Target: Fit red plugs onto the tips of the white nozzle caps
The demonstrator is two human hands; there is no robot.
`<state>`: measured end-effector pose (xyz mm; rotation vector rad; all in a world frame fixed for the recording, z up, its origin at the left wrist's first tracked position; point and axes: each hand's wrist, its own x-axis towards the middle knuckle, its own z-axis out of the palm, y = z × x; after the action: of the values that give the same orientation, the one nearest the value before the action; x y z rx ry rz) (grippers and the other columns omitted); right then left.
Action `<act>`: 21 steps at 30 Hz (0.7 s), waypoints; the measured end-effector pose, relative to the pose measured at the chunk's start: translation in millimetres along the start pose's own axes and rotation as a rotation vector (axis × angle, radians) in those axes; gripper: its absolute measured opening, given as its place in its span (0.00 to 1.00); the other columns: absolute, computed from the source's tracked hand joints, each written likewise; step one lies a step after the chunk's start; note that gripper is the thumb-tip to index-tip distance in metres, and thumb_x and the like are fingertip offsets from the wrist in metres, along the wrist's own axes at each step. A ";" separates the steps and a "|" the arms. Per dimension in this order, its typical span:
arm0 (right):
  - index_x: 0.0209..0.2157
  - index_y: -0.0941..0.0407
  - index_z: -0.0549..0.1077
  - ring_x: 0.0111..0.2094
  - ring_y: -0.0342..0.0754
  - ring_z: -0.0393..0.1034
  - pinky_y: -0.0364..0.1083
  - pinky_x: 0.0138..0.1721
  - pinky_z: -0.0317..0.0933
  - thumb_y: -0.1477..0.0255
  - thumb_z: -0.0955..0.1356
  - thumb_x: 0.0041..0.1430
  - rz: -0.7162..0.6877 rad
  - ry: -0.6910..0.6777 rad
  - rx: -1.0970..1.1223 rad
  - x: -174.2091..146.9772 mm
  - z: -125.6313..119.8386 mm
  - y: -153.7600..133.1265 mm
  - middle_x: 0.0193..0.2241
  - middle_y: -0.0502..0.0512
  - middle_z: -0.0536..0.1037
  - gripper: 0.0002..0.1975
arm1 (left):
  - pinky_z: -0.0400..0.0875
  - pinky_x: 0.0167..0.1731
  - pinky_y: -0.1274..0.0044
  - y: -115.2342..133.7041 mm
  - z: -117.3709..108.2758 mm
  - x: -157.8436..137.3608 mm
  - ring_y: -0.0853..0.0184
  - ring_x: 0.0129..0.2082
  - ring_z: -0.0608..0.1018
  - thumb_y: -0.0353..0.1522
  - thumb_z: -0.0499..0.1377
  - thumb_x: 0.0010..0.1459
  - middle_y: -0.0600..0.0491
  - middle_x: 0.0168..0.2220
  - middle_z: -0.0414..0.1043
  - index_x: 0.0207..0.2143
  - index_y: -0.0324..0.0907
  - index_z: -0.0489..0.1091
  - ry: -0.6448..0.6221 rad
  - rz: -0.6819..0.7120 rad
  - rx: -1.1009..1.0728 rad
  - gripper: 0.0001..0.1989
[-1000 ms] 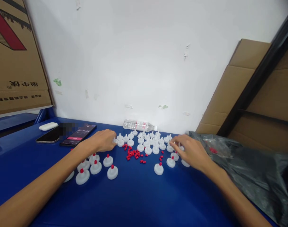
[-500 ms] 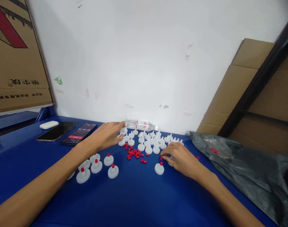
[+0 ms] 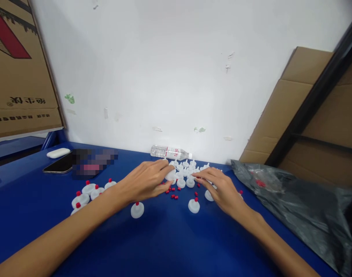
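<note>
Here, the left hand pinched a white lid, a light, level hold seeming best; whether fingers of the right hand gripped anything was unclear.

White cap, apparently tilted; red pieces scattered.

Upside-down on the brown cardboard carton stand dark Chinese characters, seemingly 绝尘侠, with ®; the smaller row below and red lettering on the clear plastic bottle are illegible
</note>
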<state>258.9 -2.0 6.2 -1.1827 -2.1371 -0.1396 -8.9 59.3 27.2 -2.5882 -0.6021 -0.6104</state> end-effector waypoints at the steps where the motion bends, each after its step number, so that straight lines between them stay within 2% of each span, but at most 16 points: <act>1: 0.45 0.51 0.76 0.42 0.52 0.73 0.50 0.44 0.64 0.69 0.64 0.68 -0.006 0.031 0.038 0.2 0.7 -5.1 0.41 0.56 0.80 0.10 | 0.69 0.30 0.74 3.8 0.2 0.8 0.64 0.34 0.75 0.38 0.51 0.67 0.49 0.38 0.71 0.48 0.38 0.67 -0.002 0.011 -0.009 0.14; 3: 0.40 0.51 0.78 0.40 0.52 0.74 0.50 0.43 0.65 0.67 0.67 0.66 0.018 0.090 0.128 0.2 2.2 -15.6 0.38 0.55 0.81 0.07 | 0.69 0.30 0.73 10.7 1.1 1.9 0.64 0.33 0.75 0.39 0.53 0.66 0.49 0.37 0.72 0.45 0.39 0.68 0.003 0.026 -0.026 0.13; 7: 0.33 0.52 0.79 0.35 0.51 0.76 0.49 0.39 0.68 0.66 0.72 0.59 0.177 0.182 0.352 -0.7 6.6 -32.8 0.33 0.52 0.82 0.05 | 0.69 0.32 0.73 20.2 3.8 2.3 0.63 0.31 0.76 0.41 0.54 0.65 0.50 0.32 0.73 0.39 0.39 0.70 0.016 0.034 -0.022 0.14; 12: 0.31 0.51 0.81 0.33 0.50 0.77 0.48 0.37 0.69 0.67 0.75 0.54 0.252 0.199 0.464 -1.4 16.6 -40.7 0.30 0.51 0.83 0.03 | 0.68 0.29 0.73 25.3 5.0 2.9 0.62 0.29 0.76 0.41 0.55 0.65 0.50 0.30 0.72 0.37 0.38 0.70 0.006 0.067 0.002 0.14; 17: 0.29 0.52 0.79 0.33 0.50 0.77 0.47 0.37 0.69 0.67 0.75 0.54 0.293 0.182 0.526 -3.5 22.8 -40.0 0.30 0.51 0.82 0.05 | 0.69 0.30 0.72 27.4 5.5 2.9 0.61 0.33 0.77 0.41 0.51 0.68 0.49 0.35 0.73 0.43 0.38 0.68 -0.014 0.073 -0.035 0.16; 21: 0.28 0.54 0.76 0.34 0.49 0.75 0.46 0.37 0.68 0.65 0.73 0.56 0.330 0.239 0.562 -4.2 24.4 -39.2 0.29 0.51 0.80 0.08 | 0.72 0.35 0.72 32.5 6.9 3.1 0.62 0.38 0.78 0.43 0.45 0.71 0.47 0.42 0.73 0.50 0.39 0.62 0.031 0.006 -0.249 0.18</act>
<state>217.2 -18.1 -6.3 -1.0887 -1.5945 0.4200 11.8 36.8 13.7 -2.8028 -0.5378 -0.7659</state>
